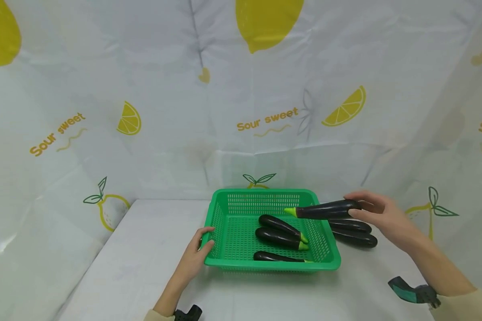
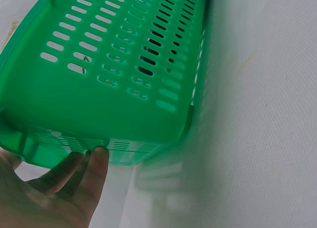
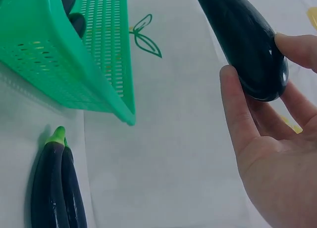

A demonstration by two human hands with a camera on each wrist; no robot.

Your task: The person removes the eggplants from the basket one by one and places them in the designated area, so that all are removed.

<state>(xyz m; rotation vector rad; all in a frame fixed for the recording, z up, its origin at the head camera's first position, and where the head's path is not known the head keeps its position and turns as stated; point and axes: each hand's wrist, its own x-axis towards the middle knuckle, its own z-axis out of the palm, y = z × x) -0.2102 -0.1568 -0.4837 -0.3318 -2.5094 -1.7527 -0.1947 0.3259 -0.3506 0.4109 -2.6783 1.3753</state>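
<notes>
Head view, upper middle: I read "Sour sweet" lettering [image 1: 267,119]; right hand [image 1: 379,216] pinches an eggplant [image 1: 325,209], left hand [image 1: 193,250] the basket rim [image 1: 273,266]. Only right wrist, lower left, shows outside eggplants' [image 3: 47,188] stems [image 3: 58,134].

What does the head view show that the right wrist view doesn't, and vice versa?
Head only: the left hand gripping the green basket, and the green stem tip of the held eggplant.
Right wrist only: a green stem end on the pair of eggplants outside the basket; the basket hides it from the head view.
Both: the basket, eggplants inside it, the right hand holding one eggplant, and the outside pair.
</notes>
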